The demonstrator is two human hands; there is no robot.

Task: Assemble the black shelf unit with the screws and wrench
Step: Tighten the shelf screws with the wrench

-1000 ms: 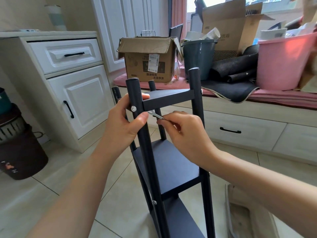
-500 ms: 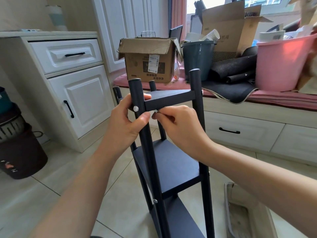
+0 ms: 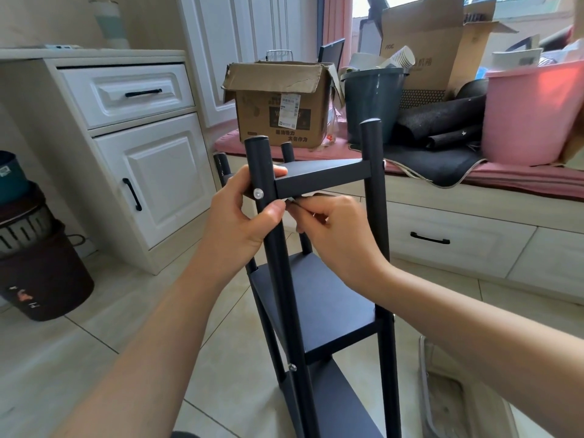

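Looking from nine o'clock across, I see a dark bin (image 3: 38, 273) on the floor, then a white cabinet (image 3: 139, 153), and at centre the shelf (image 3: 319, 298), standing upright on the tiles with three boards between its posts.

My left hand (image 3: 243, 222) is wrapped round the near-left post (image 3: 268, 235), thumb pressed across the front of it, fingers curled behind onto the top board (image 3: 322, 180). So that grip is closed firmly on the post, just below a silver screw (image 3: 258, 193) that sits in the post level with the top board.

My right hand (image 3: 335, 235) is at three o'clock of that post, tucked under the top board, its fingers pinched on a thin metal piece that I take to be the wrench (image 3: 297, 205). Only a sliver of it shows, so I cannot tell its full shape.

What matters most is the relation between tool and screw. The screw lies at about ten o'clock from the right hand, close by, facing me on the front of the post. The post's long axis runs twelve to six, and the wrench tip points toward nine. The right hand is the nearer working hand; the left only steadies. I judge the tip must come round to the post's front to meet the screw head squarely.

At two o'clock, boxes (image 3: 281, 102) and a pink tub (image 3: 534, 115) crowd a window seat.
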